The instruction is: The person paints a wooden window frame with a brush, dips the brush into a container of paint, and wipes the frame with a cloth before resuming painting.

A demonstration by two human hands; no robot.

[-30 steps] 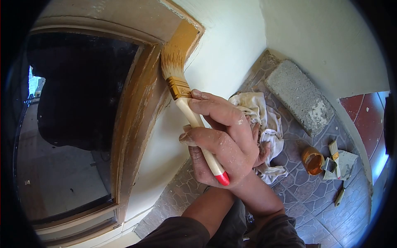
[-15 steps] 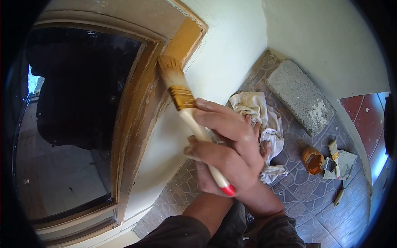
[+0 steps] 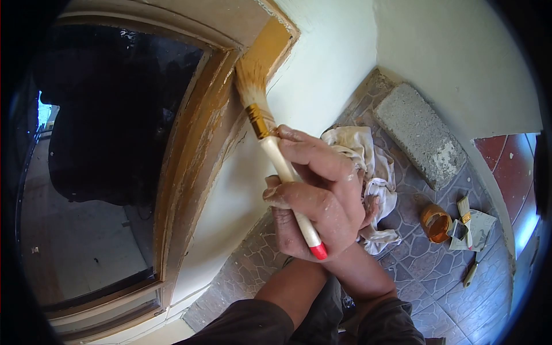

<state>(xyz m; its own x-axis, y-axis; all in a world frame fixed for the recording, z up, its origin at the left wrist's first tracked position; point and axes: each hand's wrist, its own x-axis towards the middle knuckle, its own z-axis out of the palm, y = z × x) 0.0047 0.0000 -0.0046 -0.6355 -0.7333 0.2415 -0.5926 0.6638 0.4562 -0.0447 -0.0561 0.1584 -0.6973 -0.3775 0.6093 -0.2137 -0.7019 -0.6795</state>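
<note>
Two hands in my feed. Right hand (image 3: 330,204): grip closed around a paintbrush (image 3: 261,122), fingers wrapped over the pale handle close to the metal band, probably for control of the tip. Handle slants across the hand, red end by the heel, which lets the bristles point up at the wooden frame (image 3: 192,161). Bristles meet the frame just below its corner, by a yellow-brown patch (image 3: 269,43); they fan out a bit, so I'd judge light pressure.

Left hand (image 3: 372,208): mostly hidden behind the right one, only fingertips showing against a rag (image 3: 355,142). Can't tell if it grips the cloth or just rests there; maybe it's a prop for leaning.

On the floor (image 3: 422,284): a concrete block (image 3: 422,135) lies along the wall (image 3: 454,63), out of the way. Jar (image 3: 426,217) with orange-brown contents stands upright, within easy reach, I'd guess. Second brush (image 3: 465,213) lies partly on a flat piece (image 3: 487,227), likely to spare the tiles. Pale-handled tool (image 3: 471,274) beside them, head unclear.
</note>
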